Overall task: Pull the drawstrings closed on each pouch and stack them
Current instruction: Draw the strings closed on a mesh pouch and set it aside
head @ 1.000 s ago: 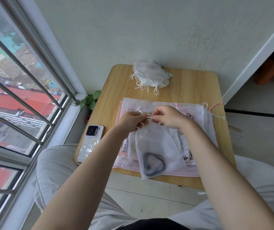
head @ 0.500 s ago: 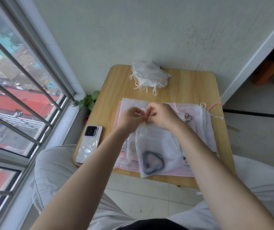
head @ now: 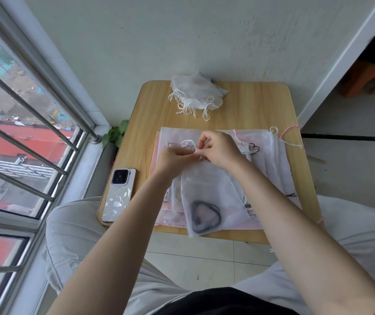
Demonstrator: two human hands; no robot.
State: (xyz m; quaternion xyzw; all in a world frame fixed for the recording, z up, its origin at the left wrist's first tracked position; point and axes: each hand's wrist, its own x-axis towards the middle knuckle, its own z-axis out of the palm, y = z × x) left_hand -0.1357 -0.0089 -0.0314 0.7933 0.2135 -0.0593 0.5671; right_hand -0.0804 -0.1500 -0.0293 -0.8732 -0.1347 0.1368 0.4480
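A sheer white pouch with a dark heart-shaped item inside lies over the front edge of the small wooden table. My left hand and my right hand meet at the pouch's mouth, and both pinch its white drawstring, which loops up just behind the fingers. Under the pouch lie several larger flat white and pink pouches. A stack of white pouches with loose string ends sits at the table's back edge.
A phone in a patterned case lies at the table's front left corner. A barred window runs along the left and a wall stands behind the table. A small green plant sits by the sill. My knees flank the table.
Both hands have drawn closer together at the pouch's mouth and shifted slightly away from me; the drawstring loop now stands out behind them. The pouch stays in place.
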